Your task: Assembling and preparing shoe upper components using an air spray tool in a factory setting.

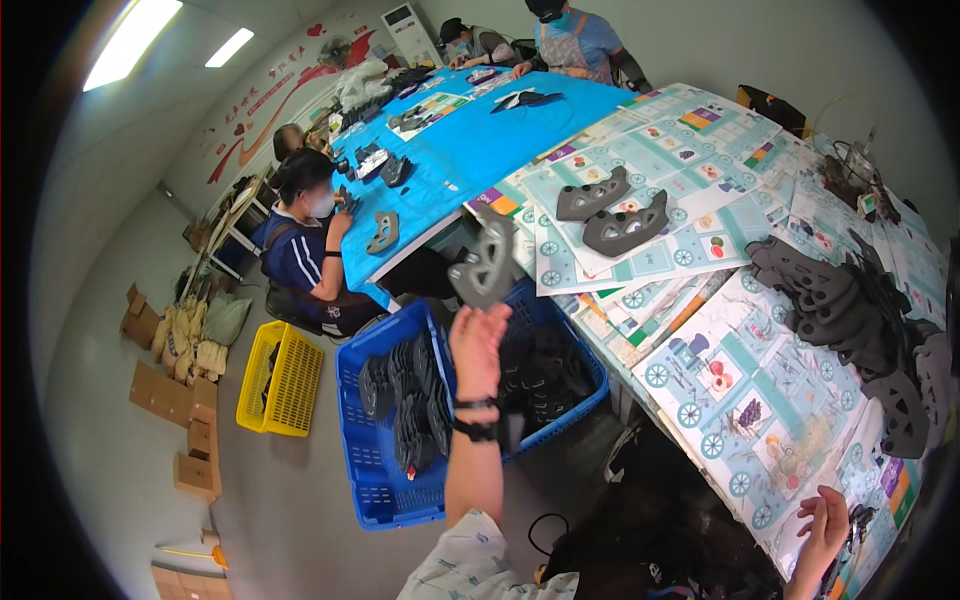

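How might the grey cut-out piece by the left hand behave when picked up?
The grey piece is probably fairly stiff, showing no obvious sag above the left hand. Large openings suggest lightness for its size. Its curved edge could let it rock.

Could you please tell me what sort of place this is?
Probably a factory workshop for handwork: masked workers at a blue-covered table, a heap of dark grey molded parts, and blue plastic crates holding dark pieces.
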Available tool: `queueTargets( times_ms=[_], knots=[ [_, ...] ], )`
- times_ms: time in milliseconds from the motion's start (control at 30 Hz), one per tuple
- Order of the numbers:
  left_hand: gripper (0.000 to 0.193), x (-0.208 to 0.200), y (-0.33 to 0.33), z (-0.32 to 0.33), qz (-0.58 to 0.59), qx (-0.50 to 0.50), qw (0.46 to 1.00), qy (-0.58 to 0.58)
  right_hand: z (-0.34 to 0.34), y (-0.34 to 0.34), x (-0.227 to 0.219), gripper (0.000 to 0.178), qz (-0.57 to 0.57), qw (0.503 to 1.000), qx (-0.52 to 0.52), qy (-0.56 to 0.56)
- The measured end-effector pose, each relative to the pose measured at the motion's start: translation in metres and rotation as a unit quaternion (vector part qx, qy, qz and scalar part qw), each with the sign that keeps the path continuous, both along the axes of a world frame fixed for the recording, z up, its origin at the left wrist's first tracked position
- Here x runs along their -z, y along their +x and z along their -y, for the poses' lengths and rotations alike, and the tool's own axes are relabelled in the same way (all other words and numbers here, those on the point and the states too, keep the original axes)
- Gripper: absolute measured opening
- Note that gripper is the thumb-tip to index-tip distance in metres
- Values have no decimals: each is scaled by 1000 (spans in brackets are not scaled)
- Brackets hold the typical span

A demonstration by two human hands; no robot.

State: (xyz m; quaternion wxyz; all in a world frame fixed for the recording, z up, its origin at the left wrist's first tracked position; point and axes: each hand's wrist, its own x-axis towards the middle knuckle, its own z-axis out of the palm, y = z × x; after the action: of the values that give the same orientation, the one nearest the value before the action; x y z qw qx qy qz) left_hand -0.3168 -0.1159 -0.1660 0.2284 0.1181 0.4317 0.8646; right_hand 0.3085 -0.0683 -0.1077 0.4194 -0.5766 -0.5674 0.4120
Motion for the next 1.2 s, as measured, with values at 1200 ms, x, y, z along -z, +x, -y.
queueTargets(
  times_ms=[1200],
  knots=[
    [61,-97,383,-321,-791,173,523,-266,89,124,-36,11,218,945,242,37]
  ],
)
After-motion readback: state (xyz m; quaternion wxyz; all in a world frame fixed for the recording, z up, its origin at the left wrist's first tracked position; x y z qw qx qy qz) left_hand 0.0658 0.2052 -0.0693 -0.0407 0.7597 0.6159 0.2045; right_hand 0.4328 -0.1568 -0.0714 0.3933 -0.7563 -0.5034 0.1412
